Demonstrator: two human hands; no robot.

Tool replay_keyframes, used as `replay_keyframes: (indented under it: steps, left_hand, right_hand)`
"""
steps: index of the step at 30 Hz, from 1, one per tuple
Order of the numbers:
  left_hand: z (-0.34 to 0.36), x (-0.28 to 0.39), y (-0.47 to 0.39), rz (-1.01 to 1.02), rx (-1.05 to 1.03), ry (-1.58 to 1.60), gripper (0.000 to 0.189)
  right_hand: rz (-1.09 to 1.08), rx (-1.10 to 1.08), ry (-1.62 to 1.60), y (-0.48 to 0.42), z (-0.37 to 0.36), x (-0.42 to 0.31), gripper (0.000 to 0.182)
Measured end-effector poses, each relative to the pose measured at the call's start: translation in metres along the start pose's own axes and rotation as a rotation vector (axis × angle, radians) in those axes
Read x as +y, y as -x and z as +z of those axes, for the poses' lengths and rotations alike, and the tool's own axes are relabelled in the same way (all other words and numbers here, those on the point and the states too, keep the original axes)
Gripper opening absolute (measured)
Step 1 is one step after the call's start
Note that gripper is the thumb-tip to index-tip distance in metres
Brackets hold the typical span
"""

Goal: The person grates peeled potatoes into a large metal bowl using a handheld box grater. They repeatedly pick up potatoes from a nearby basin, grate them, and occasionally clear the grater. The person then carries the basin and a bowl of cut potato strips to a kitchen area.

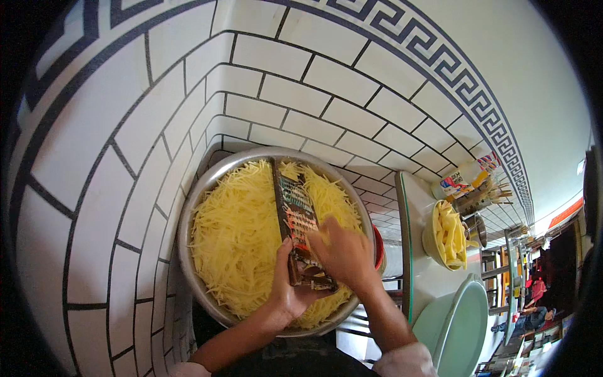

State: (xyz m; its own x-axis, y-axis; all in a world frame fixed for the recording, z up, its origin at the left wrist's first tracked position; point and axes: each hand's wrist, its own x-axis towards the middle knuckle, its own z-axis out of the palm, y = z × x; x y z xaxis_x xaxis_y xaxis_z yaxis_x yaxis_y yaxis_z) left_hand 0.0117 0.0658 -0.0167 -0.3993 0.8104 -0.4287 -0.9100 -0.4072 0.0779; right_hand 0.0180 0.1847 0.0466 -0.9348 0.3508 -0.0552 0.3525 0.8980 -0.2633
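Note:
My left hand (293, 294) grips the near end of a long dark-framed grater (297, 212), with the thumb along its left edge. The grater lies tilted across a large round metal basin (187, 257), its far end at the basin's back rim. Pale yellow shreds (238, 240), which look like potato, heap up on both sides of it. Over the lower part of the grater's face is my right hand (346, 254), blurred, with curled fingers. Whether it has a piece under the fingers is hidden.
To the right, a table (417, 207) bears a bowl (429, 238) of yellow peeled pieces (450, 231), a labelled bottle (461, 181) and a holder of sticks (476, 200). A pale green tub (464, 325) stands nearer. White tiled walls (264, 56) border the basin. A person (532, 318) is farther off.

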Motion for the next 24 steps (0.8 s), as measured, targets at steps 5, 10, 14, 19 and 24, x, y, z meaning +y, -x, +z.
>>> replay_keyframes:
  steps: [5,10,14,19,24]
  left_hand:
    - [-0.005,-0.009,-0.008,0.013,0.015,0.019,0.065]
    - [0.004,-0.015,-0.019,-0.065,-0.165,0.045,0.067]
    - [-0.006,-0.004,-0.012,-0.042,-0.017,0.034,0.062]
    - [-0.009,-0.007,-0.01,0.029,0.037,-0.009,0.064]
    - [0.002,-0.014,-0.017,-0.036,-0.091,-0.003,0.067]
  right_hand:
    - [0.13,0.05,0.054,0.007,0.023,0.0,0.034]
    - [0.194,0.204,0.076,-0.108,0.051,0.042,0.039]
    - [0.005,0.063,0.05,-0.05,0.018,0.012,0.041]
    - [0.055,0.049,0.065,0.018,0.016,0.002,0.042]
    - [0.12,0.208,0.073,-0.083,0.045,0.023,0.039]
